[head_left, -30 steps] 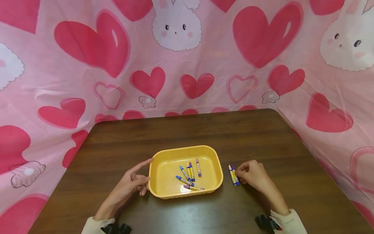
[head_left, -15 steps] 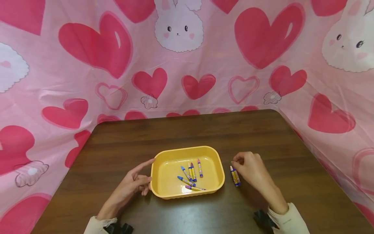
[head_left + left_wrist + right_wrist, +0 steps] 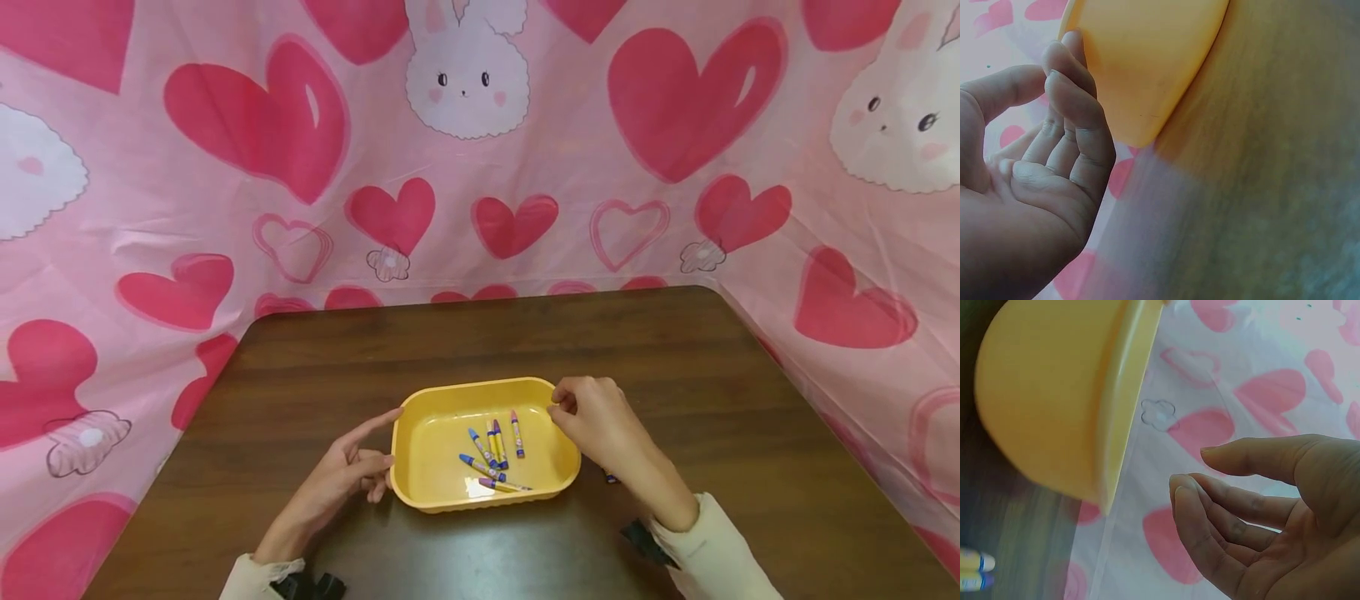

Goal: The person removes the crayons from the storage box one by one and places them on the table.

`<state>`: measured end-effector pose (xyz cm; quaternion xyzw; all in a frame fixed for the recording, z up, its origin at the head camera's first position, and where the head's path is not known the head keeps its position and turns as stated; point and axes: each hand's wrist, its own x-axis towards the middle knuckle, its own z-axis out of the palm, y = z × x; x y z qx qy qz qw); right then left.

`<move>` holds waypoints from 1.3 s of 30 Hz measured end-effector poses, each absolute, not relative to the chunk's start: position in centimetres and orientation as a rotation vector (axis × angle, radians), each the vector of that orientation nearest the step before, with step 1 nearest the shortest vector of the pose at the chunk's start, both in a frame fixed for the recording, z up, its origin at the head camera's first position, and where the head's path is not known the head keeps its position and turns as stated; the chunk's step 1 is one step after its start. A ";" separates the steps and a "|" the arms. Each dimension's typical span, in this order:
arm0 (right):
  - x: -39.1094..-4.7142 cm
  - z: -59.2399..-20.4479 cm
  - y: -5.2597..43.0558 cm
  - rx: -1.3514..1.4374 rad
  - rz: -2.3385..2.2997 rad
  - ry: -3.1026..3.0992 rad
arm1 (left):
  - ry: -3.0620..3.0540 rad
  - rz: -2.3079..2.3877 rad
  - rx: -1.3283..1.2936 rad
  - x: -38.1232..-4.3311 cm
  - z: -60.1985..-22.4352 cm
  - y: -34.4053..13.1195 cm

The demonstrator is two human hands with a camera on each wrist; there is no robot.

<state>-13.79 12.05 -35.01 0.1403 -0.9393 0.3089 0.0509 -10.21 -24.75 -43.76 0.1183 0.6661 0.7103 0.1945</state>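
Note:
My left hand (image 3: 330, 486) touches the left side of a yellow plastic tray (image 3: 399, 454), index finger and thumb against its rim. In the left wrist view its other fingers bend loosely. Several crayons lie in the tray, among them a pink crayon (image 3: 518, 437) and a blue crayon (image 3: 482, 467). My right hand (image 3: 603, 423) hovers at the tray's right rim. The right wrist view shows nothing between its loosely bent fingers and thumb. Two crayons (image 3: 974, 569) lie side by side on the table; in the head view my right forearm mostly hides them.
The tray stands on a dark brown wooden table (image 3: 360, 350). Behind the table and along its sides hangs a pink cloth (image 3: 450, 167) printed with hearts and rabbits.
My right hand has moved left from beside the two crayons to the tray's right rim. My left hand stays at the tray, and the crayons inside lie as before.

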 end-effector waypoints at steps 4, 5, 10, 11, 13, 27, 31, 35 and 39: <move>-14.2 -35.2 10.8 0.434 0.960 -2.882 | 1.865 1.992 0.331 -10.2 -43.7 -24.7; -14.3 -35.3 10.5 0.435 0.960 -2.888 | 1.860 1.997 0.332 -10.2 -43.7 -24.7; -14.9 -36.5 9.5 0.433 0.946 -2.939 | 1.844 2.014 0.352 -10.2 -43.7 -24.7; -15.1 -36.8 9.3 0.435 0.934 -2.948 | 1.843 2.016 0.355 -10.2 -43.8 -24.8; -15.3 -37.5 9.0 0.438 0.918 -2.970 | 1.843 2.018 0.361 -10.1 -43.8 -24.8; -15.3 -41.0 7.6 0.534 0.596 -2.948 | 1.844 2.018 0.363 -10.1 -43.7 -24.7; -15.2 -41.4 7.3 0.535 0.536 -2.913 | 1.843 2.019 0.367 -10.1 -43.7 -24.7; -15.2 -41.8 7.2 0.545 0.504 -2.888 | 1.842 2.020 0.366 -10.1 -43.7 -24.8; -15.2 -42.1 7.0 0.560 0.489 -2.873 | 1.844 2.018 0.364 -10.1 -43.7 -24.8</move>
